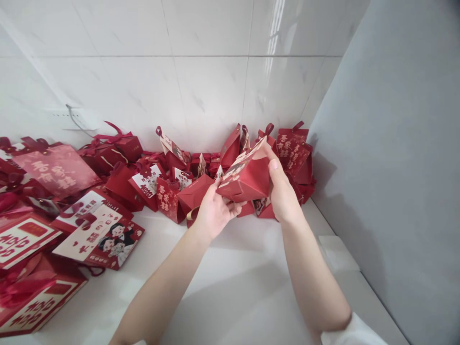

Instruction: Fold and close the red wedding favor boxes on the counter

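Between my two hands a red paper gift box (247, 179) is held up, tilted, above the white surface. Its cream upper panel carries printed figures. My left hand (215, 211) grips its lower left corner, thumb along the side and fingers curled beneath. At the right edge, my right hand (282, 187) presses against the box with the fingers mostly behind it. Just behind and left of the held box stand other red boxes, among them one with gold lettering (168, 199) and a plain red one (196, 194). Whatever lies inside the held box is hidden.
Red boxes with ribbon loops (293, 148) are packed along the tiled wall (212, 96). Larger printed gift boxes (118, 237) pile up at the left. A grey panel (402, 167) bounds the right side. A cable (74, 117) hangs from a wall socket.
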`<state>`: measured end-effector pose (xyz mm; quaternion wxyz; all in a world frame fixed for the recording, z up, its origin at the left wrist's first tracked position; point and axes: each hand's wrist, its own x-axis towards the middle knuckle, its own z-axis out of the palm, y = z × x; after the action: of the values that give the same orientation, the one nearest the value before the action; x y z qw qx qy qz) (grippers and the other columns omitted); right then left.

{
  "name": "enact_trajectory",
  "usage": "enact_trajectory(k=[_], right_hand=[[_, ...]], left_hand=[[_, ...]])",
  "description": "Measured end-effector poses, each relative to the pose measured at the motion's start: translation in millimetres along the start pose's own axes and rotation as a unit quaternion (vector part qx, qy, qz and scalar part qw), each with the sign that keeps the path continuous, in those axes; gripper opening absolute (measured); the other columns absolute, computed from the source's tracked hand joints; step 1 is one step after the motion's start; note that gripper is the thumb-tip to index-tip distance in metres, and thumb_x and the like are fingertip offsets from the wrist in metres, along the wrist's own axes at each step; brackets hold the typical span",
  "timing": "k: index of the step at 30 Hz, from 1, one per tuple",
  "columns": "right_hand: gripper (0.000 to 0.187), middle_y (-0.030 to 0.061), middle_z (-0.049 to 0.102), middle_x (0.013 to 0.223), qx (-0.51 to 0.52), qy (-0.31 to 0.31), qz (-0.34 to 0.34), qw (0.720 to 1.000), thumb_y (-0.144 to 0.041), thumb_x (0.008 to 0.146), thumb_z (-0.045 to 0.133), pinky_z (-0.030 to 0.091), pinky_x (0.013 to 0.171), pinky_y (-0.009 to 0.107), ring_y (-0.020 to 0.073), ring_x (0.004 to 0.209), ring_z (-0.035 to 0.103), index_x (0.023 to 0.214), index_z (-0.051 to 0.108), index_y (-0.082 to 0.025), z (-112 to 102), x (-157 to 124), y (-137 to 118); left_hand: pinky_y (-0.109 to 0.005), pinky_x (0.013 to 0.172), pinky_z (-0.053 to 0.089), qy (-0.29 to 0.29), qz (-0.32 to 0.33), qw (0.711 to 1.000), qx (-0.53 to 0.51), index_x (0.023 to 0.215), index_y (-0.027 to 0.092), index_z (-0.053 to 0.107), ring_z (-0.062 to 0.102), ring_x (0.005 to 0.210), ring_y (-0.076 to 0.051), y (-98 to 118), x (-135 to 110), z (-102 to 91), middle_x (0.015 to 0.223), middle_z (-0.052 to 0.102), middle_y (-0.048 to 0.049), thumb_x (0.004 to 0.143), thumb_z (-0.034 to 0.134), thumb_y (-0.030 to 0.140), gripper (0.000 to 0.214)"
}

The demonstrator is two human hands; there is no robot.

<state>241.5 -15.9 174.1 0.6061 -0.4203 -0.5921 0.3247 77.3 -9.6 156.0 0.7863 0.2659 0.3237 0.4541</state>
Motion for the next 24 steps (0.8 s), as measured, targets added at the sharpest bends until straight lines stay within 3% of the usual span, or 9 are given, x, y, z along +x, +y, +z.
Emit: enact_trajectory(k=[3,5,7,11,20,22,24], right_hand=[[0.059,-0.0045,0.036,0.16,-0.002,-0.096,0.014,0.995,-0.052,0.097,0.046,0.037,0.119,0.044,0.0231,0.148,0.036,0.153,0.033,-0.037,-2,-4,-6],[0.073,-0.0029,0.037,0.159,-0.013,-0.156,0.012,0.988,-0.042,0.09,0.062,0.04,0.117,0.045,0.0253,0.144,0.041,0.155,0.027,-0.039,-1,-8,-10],[0.089,-0.0036,0.033,0.161,-0.033,-0.185,-0.001,0.982,-0.032,0.084,0.07,0.039,0.119,0.047,0.026,0.146,0.038,0.157,0.019,-0.041,2,-12,-12],[0.1,-0.0041,0.026,0.164,-0.051,-0.201,0.001,0.978,-0.027,0.079,0.074,0.034,0.121,0.05,0.0266,0.15,0.031,0.157,0.014,-0.042,12,-16,-11],[0.098,0.0031,0.041,0.157,-0.077,-0.203,0.036,0.976,-0.036,0.075,0.079,0.039,0.117,0.051,0.0281,0.142,0.044,0.156,0.024,-0.038,8,-14,-5],[0.091,0.004,0.048,0.152,-0.095,-0.197,0.032,0.975,-0.036,0.076,0.078,0.044,0.113,0.05,0.0279,0.136,0.051,0.154,0.03,-0.036,8,-14,-5],[0.071,0.0049,0.06,0.14,-0.122,-0.164,0.014,0.979,-0.035,0.081,0.072,0.049,0.107,0.047,0.0264,0.126,0.06,0.146,0.043,-0.032,10,-13,-5]], left_hand=[[-0.028,0.063,0.054,0.016,-0.053,0.995,-0.08,0.118,0.016,0.059,0.07,0.083,-0.022,-7,5,-3.6,0.104,0.069,-0.0136,0.094,0.04,0.045,0.042],[-0.035,0.071,0.057,0.021,-0.071,0.993,-0.089,0.113,0.012,0.06,0.07,0.086,-0.025,-10,5,-5.0,0.098,0.069,-0.0154,0.094,0.04,0.037,0.037],[-0.038,0.077,0.059,0.015,-0.065,0.994,-0.092,0.108,0.011,0.061,0.07,0.085,-0.024,-10,4,-4.4,0.096,0.07,-0.0148,0.092,0.042,0.025,0.029],[-0.03,0.07,0.059,0.011,-0.025,0.989,-0.142,0.107,0.013,0.063,0.069,0.081,-0.019,-8,0,0.3,0.094,0.071,-0.0098,0.093,0.04,0.019,0.028],[-0.029,0.065,0.059,0.033,-0.055,0.985,-0.16,0.099,0.013,0.061,0.067,0.072,-0.017,-4,-1,-1.7,0.082,0.068,-0.008,0.091,0.041,0.017,0.022],[-0.029,0.064,0.058,0.035,-0.054,0.986,-0.153,0.1,0.013,0.06,0.067,0.072,-0.018,-3,-1,-1.2,0.083,0.068,-0.0083,0.094,0.039,0.02,0.023],[-0.031,0.064,0.059,0.045,-0.043,0.988,-0.139,0.104,0.013,0.06,0.068,0.075,-0.019,-3,1,0.1,0.087,0.069,-0.0091,0.098,0.038,0.027,0.027]])
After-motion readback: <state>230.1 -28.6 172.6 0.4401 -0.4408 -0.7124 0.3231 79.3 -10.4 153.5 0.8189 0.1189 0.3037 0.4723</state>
